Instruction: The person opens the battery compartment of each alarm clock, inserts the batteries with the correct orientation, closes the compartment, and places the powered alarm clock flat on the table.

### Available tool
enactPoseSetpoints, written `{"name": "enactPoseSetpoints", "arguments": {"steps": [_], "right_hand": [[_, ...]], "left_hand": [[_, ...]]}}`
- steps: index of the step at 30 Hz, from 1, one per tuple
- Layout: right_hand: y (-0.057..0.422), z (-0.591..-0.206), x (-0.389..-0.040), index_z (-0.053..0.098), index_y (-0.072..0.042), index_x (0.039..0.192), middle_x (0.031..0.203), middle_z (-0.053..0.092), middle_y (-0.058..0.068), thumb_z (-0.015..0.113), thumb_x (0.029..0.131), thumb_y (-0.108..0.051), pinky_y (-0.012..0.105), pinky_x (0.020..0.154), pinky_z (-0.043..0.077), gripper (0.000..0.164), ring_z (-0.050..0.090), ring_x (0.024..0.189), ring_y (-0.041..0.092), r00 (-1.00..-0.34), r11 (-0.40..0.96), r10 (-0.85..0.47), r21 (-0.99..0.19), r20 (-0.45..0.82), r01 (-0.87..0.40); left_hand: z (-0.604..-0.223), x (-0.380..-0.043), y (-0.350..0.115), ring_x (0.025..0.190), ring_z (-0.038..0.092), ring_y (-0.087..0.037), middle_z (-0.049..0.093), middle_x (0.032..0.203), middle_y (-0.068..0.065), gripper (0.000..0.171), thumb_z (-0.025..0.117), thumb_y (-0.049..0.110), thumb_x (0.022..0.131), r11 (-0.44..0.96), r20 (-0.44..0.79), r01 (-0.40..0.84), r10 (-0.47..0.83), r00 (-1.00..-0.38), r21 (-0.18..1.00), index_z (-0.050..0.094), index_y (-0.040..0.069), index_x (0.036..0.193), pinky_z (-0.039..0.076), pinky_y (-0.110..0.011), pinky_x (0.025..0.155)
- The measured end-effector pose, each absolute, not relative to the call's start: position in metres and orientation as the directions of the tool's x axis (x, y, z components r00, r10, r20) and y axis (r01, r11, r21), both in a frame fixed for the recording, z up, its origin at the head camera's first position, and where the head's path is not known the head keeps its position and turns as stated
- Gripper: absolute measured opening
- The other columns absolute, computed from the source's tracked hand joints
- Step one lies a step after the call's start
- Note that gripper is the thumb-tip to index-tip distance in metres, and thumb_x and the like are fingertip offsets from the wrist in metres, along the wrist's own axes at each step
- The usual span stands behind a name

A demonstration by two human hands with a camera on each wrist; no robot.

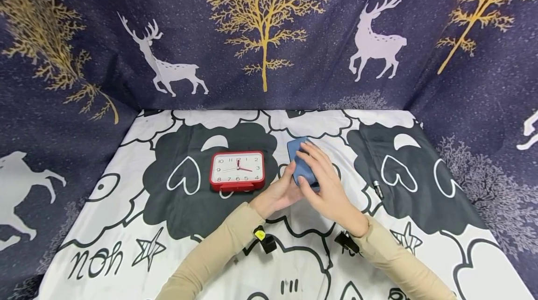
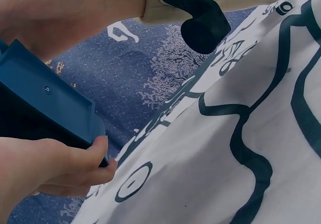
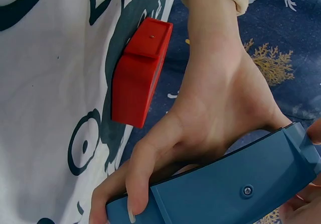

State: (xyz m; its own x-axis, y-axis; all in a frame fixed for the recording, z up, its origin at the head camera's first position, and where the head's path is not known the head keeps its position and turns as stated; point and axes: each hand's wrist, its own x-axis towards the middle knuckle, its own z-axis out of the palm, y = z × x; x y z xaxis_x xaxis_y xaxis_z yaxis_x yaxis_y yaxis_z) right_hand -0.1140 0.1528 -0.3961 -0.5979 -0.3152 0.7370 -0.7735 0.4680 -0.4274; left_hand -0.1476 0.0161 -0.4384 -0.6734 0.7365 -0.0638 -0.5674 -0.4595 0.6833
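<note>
While a blue, box-shaped plastic unit (image 1: 303,168) is held between both hands over the middle of the cloth-covered desk (image 1: 113,216), its long axis is directed roughly from the far edge toward the near edge. It is gripped on its left side by the left hand (image 1: 279,194) and on its right by the right hand (image 1: 327,188); this opposed hold along the axis is judged the governing relation. A red-framed, white-dialled rectangular clock (image 1: 237,171) is positioned nearer the left hand.

Both hands (image 1: 280,193) (image 1: 327,185) together, fingers bent, sleeved forearms (image 1: 214,251) angled inward
</note>
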Motion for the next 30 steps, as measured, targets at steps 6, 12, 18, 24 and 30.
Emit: {"name": "enactPoseSetpoints", "arguments": {"steps": [6, 12, 18, 24, 30], "right_hand": [[0.1538, -0.3982, -0.1144, 0.052, 0.001, 0.134, 0.147, 0.043, 0.020, 0.048, 0.100, -0.036, 0.042, 0.119, 0.023, 0.051, 0.033, 0.141, 0.039, -0.611, 0.506, -0.342, -0.408, 0.714, -0.760], [0.1548, -0.3992, -0.1142, 0.046, 0.002, 0.140, 0.150, 0.038, 0.021, 0.048, 0.099, -0.043, 0.041, 0.120, 0.020, 0.061, 0.030, 0.141, 0.041, -0.623, 0.564, -0.369, -0.367, 0.690, -0.740], [0.1555, -0.3996, -0.1151, 0.044, 0.002, 0.142, 0.151, 0.036, 0.020, 0.053, 0.097, -0.034, 0.040, 0.121, 0.019, 0.058, 0.029, 0.142, 0.040, -0.634, 0.567, -0.362, -0.378, 0.683, -0.732], [0.1564, -0.3982, -0.1142, 0.043, 0.000, 0.143, 0.153, 0.035, 0.018, 0.060, 0.090, -0.020, 0.041, 0.121, 0.020, 0.058, 0.025, 0.146, 0.033, -0.674, 0.568, -0.329, -0.432, 0.661, -0.701], [0.1575, -0.3961, -0.1140, 0.043, 0.000, 0.143, 0.152, 0.036, 0.018, 0.060, 0.089, -0.015, 0.037, 0.121, 0.020, 0.059, 0.026, 0.146, 0.032, -0.689, 0.584, -0.301, -0.444, 0.659, -0.680]], "left_hand": [[-0.4363, -0.1471, 0.0181, 0.109, 0.051, 0.000, 0.049, 0.123, 0.013, 0.137, 0.066, 0.083, 0.050, -0.406, -0.089, -0.528, 0.725, -0.683, 0.746, 0.008, 0.021, 0.156, 0.041, -0.026, 0.097], [-0.4374, -0.1484, 0.0211, 0.107, 0.051, 0.002, 0.050, 0.122, 0.015, 0.140, 0.059, 0.087, 0.047, -0.383, -0.086, -0.480, 0.705, -0.704, 0.790, 0.008, 0.016, 0.157, 0.042, -0.020, 0.092], [-0.4392, -0.1489, 0.0212, 0.103, 0.053, 0.002, 0.055, 0.112, 0.017, 0.142, 0.055, 0.086, 0.044, -0.388, -0.086, -0.491, 0.712, -0.697, 0.780, 0.010, 0.012, 0.156, 0.043, -0.021, 0.090], [-0.4361, -0.1477, 0.0192, 0.107, 0.052, -0.004, 0.050, 0.130, 0.006, 0.132, 0.050, 0.089, 0.051, -0.379, -0.141, -0.529, 0.698, -0.702, 0.759, 0.007, 0.021, 0.157, 0.040, -0.032, 0.095], [-0.4351, -0.1489, 0.0197, 0.107, 0.050, -0.009, 0.021, 0.156, -0.012, 0.112, 0.044, 0.087, 0.072, -0.398, -0.225, -0.585, 0.657, -0.719, 0.707, -0.005, 0.031, 0.156, 0.039, -0.033, 0.091]]}}
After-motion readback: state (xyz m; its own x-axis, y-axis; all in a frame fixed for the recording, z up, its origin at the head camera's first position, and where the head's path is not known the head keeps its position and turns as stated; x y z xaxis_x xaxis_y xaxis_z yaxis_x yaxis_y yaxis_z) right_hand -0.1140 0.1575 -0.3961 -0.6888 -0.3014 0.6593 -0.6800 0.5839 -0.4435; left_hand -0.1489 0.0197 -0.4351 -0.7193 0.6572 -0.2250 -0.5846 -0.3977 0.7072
